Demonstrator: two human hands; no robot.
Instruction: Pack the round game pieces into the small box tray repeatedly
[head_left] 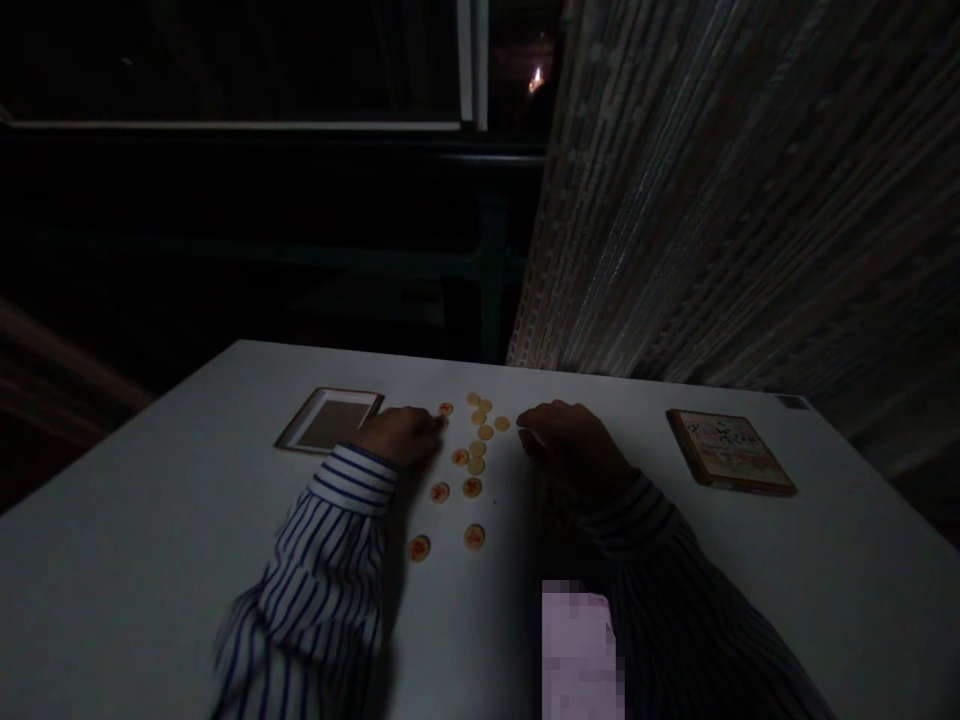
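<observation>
Several small round yellow game pieces (474, 465) with red marks lie scattered on a white table (150, 540). My left hand (401, 435) rests curled on the table at the left of the pieces, its fingertips touching one near the top of the group. My right hand (566, 440) lies curled just right of the pieces, fingers bent under. In the dim light I cannot make out what either hand grips. Both arms wear striped sleeves.
An open box tray (330, 420) with a dark frame lies left of my left hand. A printed box lid (731, 450) sits at the right. A textured wall rises behind the table on the right; the background at left is dark.
</observation>
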